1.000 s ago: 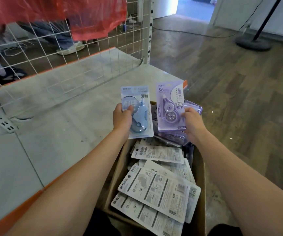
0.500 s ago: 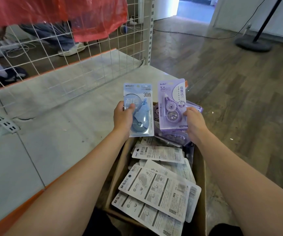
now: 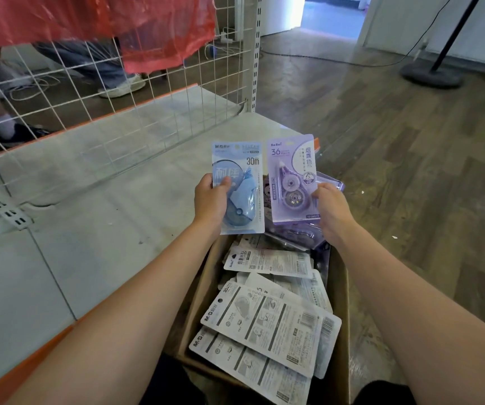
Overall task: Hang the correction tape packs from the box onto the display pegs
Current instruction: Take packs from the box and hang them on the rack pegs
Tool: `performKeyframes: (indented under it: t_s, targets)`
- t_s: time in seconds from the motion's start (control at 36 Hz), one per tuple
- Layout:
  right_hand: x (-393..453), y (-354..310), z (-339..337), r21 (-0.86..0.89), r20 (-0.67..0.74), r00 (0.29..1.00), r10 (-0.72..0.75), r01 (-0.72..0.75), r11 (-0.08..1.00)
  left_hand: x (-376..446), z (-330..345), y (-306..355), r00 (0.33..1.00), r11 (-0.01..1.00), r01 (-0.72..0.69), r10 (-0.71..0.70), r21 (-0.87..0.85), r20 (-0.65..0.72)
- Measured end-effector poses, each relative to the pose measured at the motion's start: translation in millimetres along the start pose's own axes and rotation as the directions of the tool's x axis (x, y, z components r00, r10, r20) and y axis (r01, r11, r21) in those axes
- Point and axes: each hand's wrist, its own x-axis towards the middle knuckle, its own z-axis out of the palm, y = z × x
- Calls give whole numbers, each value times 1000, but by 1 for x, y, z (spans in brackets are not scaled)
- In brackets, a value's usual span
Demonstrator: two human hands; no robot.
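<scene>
Correction tape packs: blue carded pack (image 3: 240, 188) gripped upright by left hand (image 3: 209, 200), thumb over its front; purple carded pack (image 3: 292, 179) pinched at its edge by right hand (image 3: 333, 210).
Hidden: fingers behind both cards.
Below: brown cardboard box (image 3: 342, 311) of face-down packs.

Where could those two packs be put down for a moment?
Free: the grey shelf, between the wire grid and the cardboard box. Crowded: the box, heaped with packs. The hands hold the blue pack and the purple pack.
</scene>
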Motion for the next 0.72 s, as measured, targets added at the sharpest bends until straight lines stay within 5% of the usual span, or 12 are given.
performKeyframes:
  t_s: [0.44, 0.72]
  targets:
    - [-2, 2, -1, 27, 14, 999, 40, -40, 999, -4, 0, 1, 999, 999, 48, -49, 20, 24]
    - [-21, 15, 1, 68, -4, 981, 192, -191, 979, -26, 15, -3, 987, 987, 157, -157, 20, 21]
